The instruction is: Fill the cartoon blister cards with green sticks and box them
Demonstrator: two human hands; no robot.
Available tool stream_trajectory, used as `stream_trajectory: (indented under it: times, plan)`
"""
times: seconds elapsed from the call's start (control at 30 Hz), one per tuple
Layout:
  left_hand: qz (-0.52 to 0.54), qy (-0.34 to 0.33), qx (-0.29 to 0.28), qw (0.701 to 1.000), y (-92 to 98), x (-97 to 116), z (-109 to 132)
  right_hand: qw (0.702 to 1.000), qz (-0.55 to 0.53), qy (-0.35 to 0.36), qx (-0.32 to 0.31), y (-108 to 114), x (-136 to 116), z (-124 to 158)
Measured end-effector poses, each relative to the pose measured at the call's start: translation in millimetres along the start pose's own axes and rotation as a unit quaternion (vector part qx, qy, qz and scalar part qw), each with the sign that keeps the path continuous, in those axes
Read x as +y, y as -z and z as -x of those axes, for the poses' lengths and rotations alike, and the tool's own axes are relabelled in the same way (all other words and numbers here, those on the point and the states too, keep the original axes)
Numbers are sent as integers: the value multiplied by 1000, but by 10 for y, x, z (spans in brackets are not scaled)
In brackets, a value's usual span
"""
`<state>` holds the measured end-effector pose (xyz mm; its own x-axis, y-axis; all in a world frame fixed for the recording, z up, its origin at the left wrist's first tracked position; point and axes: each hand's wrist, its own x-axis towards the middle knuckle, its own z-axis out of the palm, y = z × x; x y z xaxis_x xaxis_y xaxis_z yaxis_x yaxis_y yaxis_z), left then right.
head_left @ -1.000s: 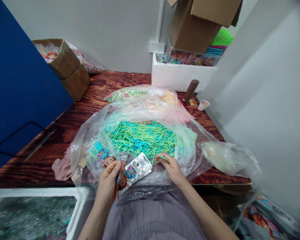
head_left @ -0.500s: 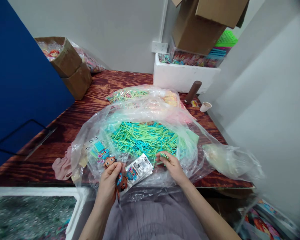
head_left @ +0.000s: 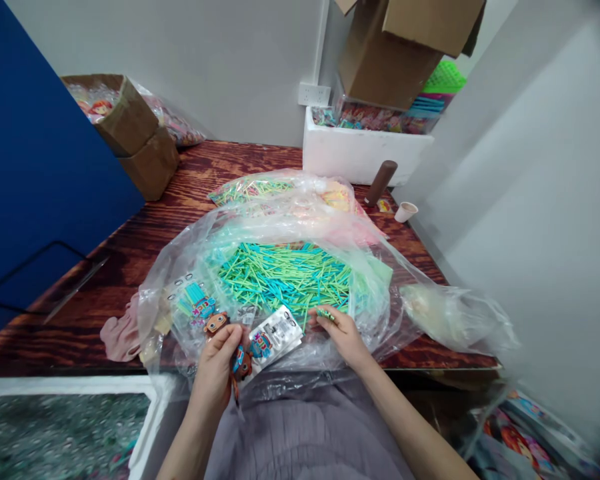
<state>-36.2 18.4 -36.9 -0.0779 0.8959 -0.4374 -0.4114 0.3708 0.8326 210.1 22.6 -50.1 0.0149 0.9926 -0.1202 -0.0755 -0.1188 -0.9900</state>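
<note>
Green and blue sticks [head_left: 285,277] lie in a heap inside a large clear plastic bag [head_left: 180,247] spread open on the table. My left hand [head_left: 216,360] pinches printed pouches [head_left: 275,340] with a cartoon face and a silver back, at the bag's near edge. To the right, my right hand [head_left: 343,333] has its fingers curled around a few short green sticks [head_left: 325,314], beside the near right side of the heap. A filled pouch [head_left: 197,303] with sticks showing through it lies left of the heap, above my left hand.
Behind the open bag lie more filled bags [head_left: 253,190]. A brown cylinder [head_left: 381,182] and paper cup [head_left: 406,212] stand at the right, before a white foam box [head_left: 363,150]. Cartons [head_left: 153,163] stand back left; a pink cloth [head_left: 121,333] lies near left.
The whole view has shifted slightly, so the table and objects appear a little further left. Both hands keep nearly the same pose and hold the same things.
</note>
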Motion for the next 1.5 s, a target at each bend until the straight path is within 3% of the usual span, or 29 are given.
stream_trajectory:
  times: [0.3,0.43,0.5,0.67,0.8,0.93,1.03,1.23,1.4,1.5]
  plan:
    - [-6,28,10,1000,-39,-39,-5,1000,12,2,-4,46,48,23]
    - [-13,24,-2,1000,-48,-60,-10,991,125,44,-30,111,-40,-202]
    - [-13,24,-3,1000,-47,-71,-8,967,237,90,-36,133,-129,-379]
    - [-3,20,-15,1000,-3,-93,2,868,462,168,-68,120,-300,-730]
    - [13,13,-29,999,68,-101,0,799,548,232,-90,136,-273,-763]
    - [19,11,-41,999,111,-103,-5,772,577,243,-109,228,-188,-670]
    - [16,13,-31,999,98,-97,3,795,553,229,-97,297,-126,-618]
    - [7,14,-31,999,44,-72,59,886,431,169,-41,350,-76,-609]
    - [5,7,-35,999,49,-83,82,981,184,53,-24,330,-127,-553]
    - [-2,2,-37,999,60,-103,77,999,33,-7,-24,290,-152,-453]
